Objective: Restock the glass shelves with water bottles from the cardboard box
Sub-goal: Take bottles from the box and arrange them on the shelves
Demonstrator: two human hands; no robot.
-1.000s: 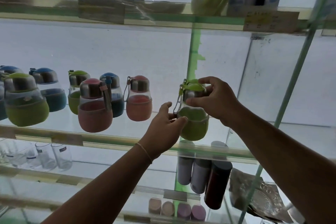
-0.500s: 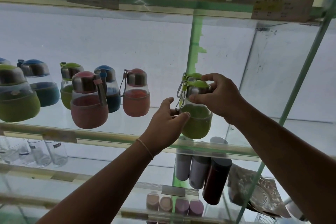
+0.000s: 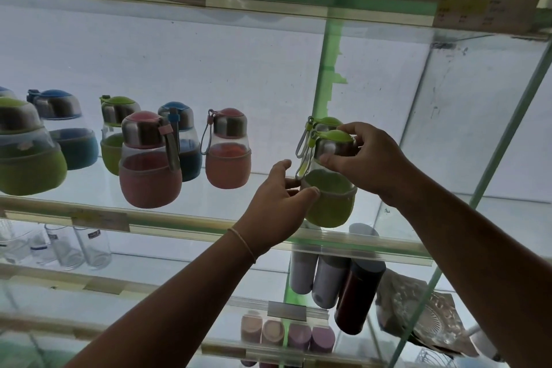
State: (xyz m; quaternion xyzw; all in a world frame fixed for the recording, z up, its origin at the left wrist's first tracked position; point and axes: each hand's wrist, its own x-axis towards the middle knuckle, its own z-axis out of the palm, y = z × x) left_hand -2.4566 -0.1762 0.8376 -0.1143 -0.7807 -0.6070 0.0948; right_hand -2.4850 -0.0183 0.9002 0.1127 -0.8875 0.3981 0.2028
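Hands [image 3: 280, 203] hold bottle [image 3: 328, 200] over glass shelf [image 3: 179, 222].

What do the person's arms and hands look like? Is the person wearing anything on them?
Both arms are bare, with no sleeves showing up to the bottom of the picture. The left hand has a thin, light-coloured band around its wrist, like a string or elastic. The right hand has no band, watch or glove that I can see. No rings show on either hand.
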